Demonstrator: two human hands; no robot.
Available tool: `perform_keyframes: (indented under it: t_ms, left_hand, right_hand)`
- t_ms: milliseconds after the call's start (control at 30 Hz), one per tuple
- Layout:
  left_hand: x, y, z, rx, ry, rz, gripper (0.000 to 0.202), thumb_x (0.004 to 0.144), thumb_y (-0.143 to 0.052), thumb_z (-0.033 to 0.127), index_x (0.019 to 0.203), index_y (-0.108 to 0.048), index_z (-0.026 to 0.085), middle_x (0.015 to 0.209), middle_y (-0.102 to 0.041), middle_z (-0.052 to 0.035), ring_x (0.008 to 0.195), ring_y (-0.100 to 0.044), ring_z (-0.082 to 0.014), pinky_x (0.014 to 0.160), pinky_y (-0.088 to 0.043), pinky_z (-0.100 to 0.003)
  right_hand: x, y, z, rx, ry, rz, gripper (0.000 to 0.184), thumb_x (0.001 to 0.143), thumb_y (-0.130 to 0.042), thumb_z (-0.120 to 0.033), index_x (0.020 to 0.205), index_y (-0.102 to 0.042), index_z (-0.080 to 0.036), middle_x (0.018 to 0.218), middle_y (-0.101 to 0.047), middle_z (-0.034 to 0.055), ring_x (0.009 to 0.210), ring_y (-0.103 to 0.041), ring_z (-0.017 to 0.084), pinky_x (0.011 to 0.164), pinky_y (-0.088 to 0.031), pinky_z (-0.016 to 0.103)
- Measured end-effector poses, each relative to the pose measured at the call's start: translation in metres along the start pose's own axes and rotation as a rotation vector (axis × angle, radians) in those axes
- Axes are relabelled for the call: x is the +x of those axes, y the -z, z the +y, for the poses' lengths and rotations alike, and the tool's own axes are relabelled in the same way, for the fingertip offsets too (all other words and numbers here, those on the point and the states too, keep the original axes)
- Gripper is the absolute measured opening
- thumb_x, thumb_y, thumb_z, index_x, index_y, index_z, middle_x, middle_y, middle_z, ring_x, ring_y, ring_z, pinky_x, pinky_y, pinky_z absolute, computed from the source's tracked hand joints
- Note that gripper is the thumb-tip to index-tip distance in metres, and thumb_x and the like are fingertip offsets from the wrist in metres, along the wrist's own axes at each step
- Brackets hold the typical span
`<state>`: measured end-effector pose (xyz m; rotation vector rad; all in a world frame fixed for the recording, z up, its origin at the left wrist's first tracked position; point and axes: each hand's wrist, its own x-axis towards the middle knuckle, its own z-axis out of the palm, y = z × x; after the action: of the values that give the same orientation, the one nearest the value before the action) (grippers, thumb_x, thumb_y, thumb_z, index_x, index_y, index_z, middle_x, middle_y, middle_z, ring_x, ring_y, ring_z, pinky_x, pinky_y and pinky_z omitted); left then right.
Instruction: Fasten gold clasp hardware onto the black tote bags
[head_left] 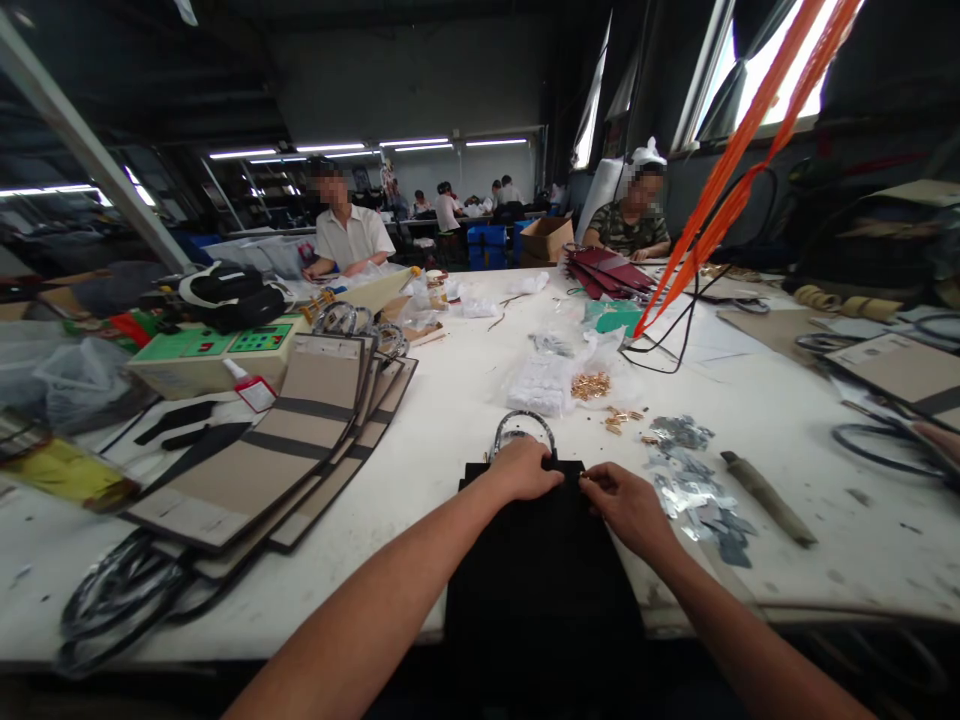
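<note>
A black bag panel point(540, 590) extends from the table's front edge towards me. At its top, a wrapped loop handle point(525, 418) stands up. My left hand point(525, 470) grips the panel's upper edge beside the handle, thumb on the near face and the other fingers mostly hidden. Close to the panel's top right corner, my right hand point(626, 505) is closed in a pinch around a tiny gold-coloured metal piece point(583, 475), too small to make out fully. Loose gold metal fittings point(621, 418) and flat silver metal plates point(697, 490) are scattered beyond my right hand.
Stacked beige panels with dark strips point(262, 450) lie left, near a red-labelled bottle point(251, 386) and a control box point(217, 355). A dark rod point(769, 500) lies right. Orange straps point(720, 200) hang over the white table point(450, 400). Two people sit across.
</note>
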<state>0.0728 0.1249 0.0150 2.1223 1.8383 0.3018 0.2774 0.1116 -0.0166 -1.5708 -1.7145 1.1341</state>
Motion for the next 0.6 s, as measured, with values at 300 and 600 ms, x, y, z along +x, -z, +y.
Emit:
perform_keyframes:
  t_ms: [300,600]
  left_hand:
    - [0.001,0.021,0.012,-0.043,0.031,-0.061,0.032,0.083,-0.065,0.051,0.091,-0.074,0.02,0.093,-0.075,-0.0061,0.083,-0.067,-0.0225,0.065,-0.041,-0.029]
    - [-0.007,0.031,0.022,-0.045,-0.056,-0.031,0.029,0.086,-0.064,0.047,0.095,-0.071,0.02,0.097,-0.075,-0.0062,0.088,-0.067,-0.0241,0.065,-0.036,-0.031]
  right_hand:
    - [-0.01,-0.002,-0.011,0.02,0.006,0.084,0.047,0.081,-0.06,-0.058,0.104,-0.069,-0.018,0.087,-0.07,0.0024,0.065,-0.065,0.007,0.064,-0.049,0.015]
    - [-0.004,-0.007,-0.008,-0.113,0.088,0.102,0.036,0.084,-0.06,-0.053,0.1,-0.068,-0.022,0.086,-0.069,0.0001,0.071,-0.062,0.006,0.065,-0.04,0.013]
